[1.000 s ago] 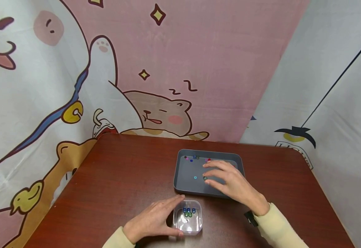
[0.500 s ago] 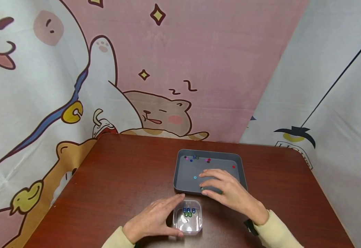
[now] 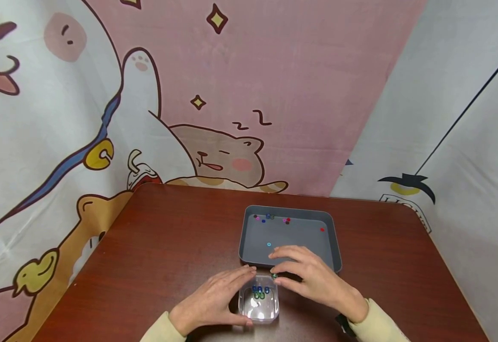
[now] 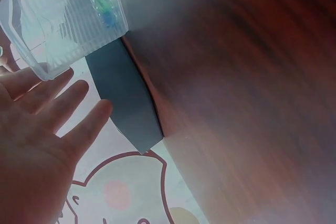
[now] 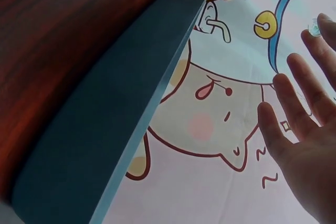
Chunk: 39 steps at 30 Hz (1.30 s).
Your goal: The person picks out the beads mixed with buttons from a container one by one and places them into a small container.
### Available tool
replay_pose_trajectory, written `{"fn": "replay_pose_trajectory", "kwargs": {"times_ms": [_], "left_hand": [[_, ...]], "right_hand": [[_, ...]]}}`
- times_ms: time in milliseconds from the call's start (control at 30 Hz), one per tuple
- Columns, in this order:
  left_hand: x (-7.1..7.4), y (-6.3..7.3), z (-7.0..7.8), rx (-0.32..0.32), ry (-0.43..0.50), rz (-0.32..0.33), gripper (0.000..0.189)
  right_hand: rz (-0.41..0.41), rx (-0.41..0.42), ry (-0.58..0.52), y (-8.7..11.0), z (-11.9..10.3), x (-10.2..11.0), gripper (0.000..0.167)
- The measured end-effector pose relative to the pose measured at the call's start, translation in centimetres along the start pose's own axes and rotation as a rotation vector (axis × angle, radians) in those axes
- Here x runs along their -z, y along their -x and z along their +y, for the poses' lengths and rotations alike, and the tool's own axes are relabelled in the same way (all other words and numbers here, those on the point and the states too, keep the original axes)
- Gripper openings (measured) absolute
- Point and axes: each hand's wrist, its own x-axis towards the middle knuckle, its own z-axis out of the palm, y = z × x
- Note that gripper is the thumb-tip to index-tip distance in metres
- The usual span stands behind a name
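In the head view a small clear plastic box [image 3: 259, 308] stands near the table's front, holding several blue and green glass marbles [image 3: 260, 290]. My left hand [image 3: 215, 299] grips it from the left, thumb at the near side and forefinger at the far corner. My right hand [image 3: 313, 278] pinches a green glass marble [image 3: 274, 275] between thumb and forefinger, right at the box's far right corner. The right wrist view shows that marble [image 5: 314, 27] at the fingertips, other fingers spread. In the left wrist view the box [image 4: 58, 30] shows its ribbed bottom.
A grey tray [image 3: 257, 251] lies just beyond the box. Small red, pink, blue and dark pieces sit along its far side, and a light blue ring-like bead [image 3: 269, 244] near its middle left. A cartoon-print cloth [image 3: 309, 95] hangs behind the brown table [image 3: 167, 228].
My right hand has brought the green marble from inside the tray toward me and left, to the box's corner. The left hand and the box have stayed put.
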Motion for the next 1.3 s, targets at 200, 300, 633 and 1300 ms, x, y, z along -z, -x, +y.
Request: {"fn": "replay_pose_trajectory", "kwargs": {"times_ms": [200,300,633,1300], "left_hand": [[0.0,0.0,-0.1,-0.013,-0.003,0.012,0.100],[0.0,-0.1,-0.1,-0.012,-0.003,0.010,0.099],[0.0,-0.3,-0.2,-0.010,0.021,-0.003,0.098],[-0.1,-0.2,-0.2,-0.027,-0.006,0.019,0.098]], "right_hand": [[-0.025,0.032,0.013,0.2,-0.5,-0.7,0.015],[-0.040,0.050,0.021,0.3,-0.7,-1.0,0.017],[-0.071,0.069,0.009,0.7,-1.1,-1.7,0.021],[-0.129,0.026,0.020,1.5,-0.9,-2.6,0.017]]}}
